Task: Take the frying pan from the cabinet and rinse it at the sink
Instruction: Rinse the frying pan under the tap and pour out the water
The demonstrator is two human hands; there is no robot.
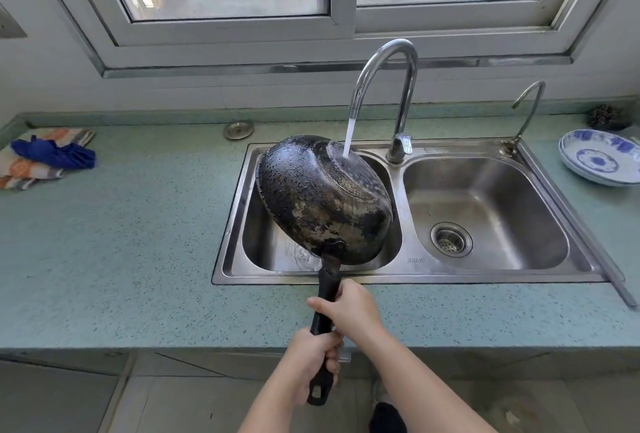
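A blackened, worn frying pan is held upside down and tilted over the left basin of the steel double sink. Water runs from the tall curved faucet onto the pan's underside near its far edge. Both hands grip the pan's black handle. My left hand holds the handle near its end, just above the hanging loop. My right hand wraps the handle higher up, closer to the pan. The pan's inside faces down and is hidden.
A folded cloth with a blue rag lies on the green speckled counter at the left. Blue-and-white plates are stacked at the right. A small second tap stands behind the right basin. A round metal lid lies behind the sink.
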